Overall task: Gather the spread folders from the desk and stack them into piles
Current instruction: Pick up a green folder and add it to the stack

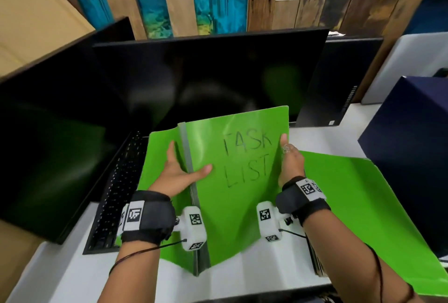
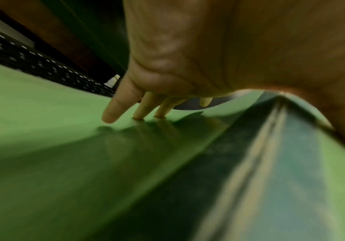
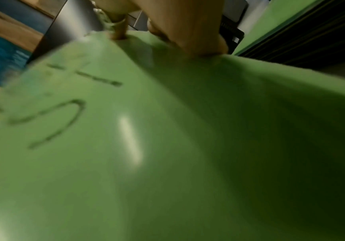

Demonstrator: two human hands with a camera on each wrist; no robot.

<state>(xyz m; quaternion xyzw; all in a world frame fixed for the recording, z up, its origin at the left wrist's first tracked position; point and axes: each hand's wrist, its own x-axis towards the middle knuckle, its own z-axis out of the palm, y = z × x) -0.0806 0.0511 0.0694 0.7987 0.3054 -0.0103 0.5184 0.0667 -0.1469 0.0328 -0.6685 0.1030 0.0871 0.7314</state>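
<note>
two hands on the "task list" folder (image 1: 237,181), raised off the surface (image 1: 80,268): left hand (image 1: 179,172) pinches the spine so it won't flop open, right hand (image 1: 289,159) grips the far edge. another green folder (image 1: 358,205) lies just right, probably the pile spot.

The bright green card folder marked "TASK LIST" (image 1: 237,181) covers most of the right hand (image 1: 291,159); only its thumb and wrist side show, so the fingers behind the cover cannot be seen. The second plain green folder (image 1: 351,205) at 3 o'clock is partly hidden beneath it and cut by the lower right edge. The black keyboard (image 1: 116,193) at 9 o'clock is smeared by motion, its keys unreadable. Both wrist views are blurred; the handwriting in the right wrist view is illegible.
</note>
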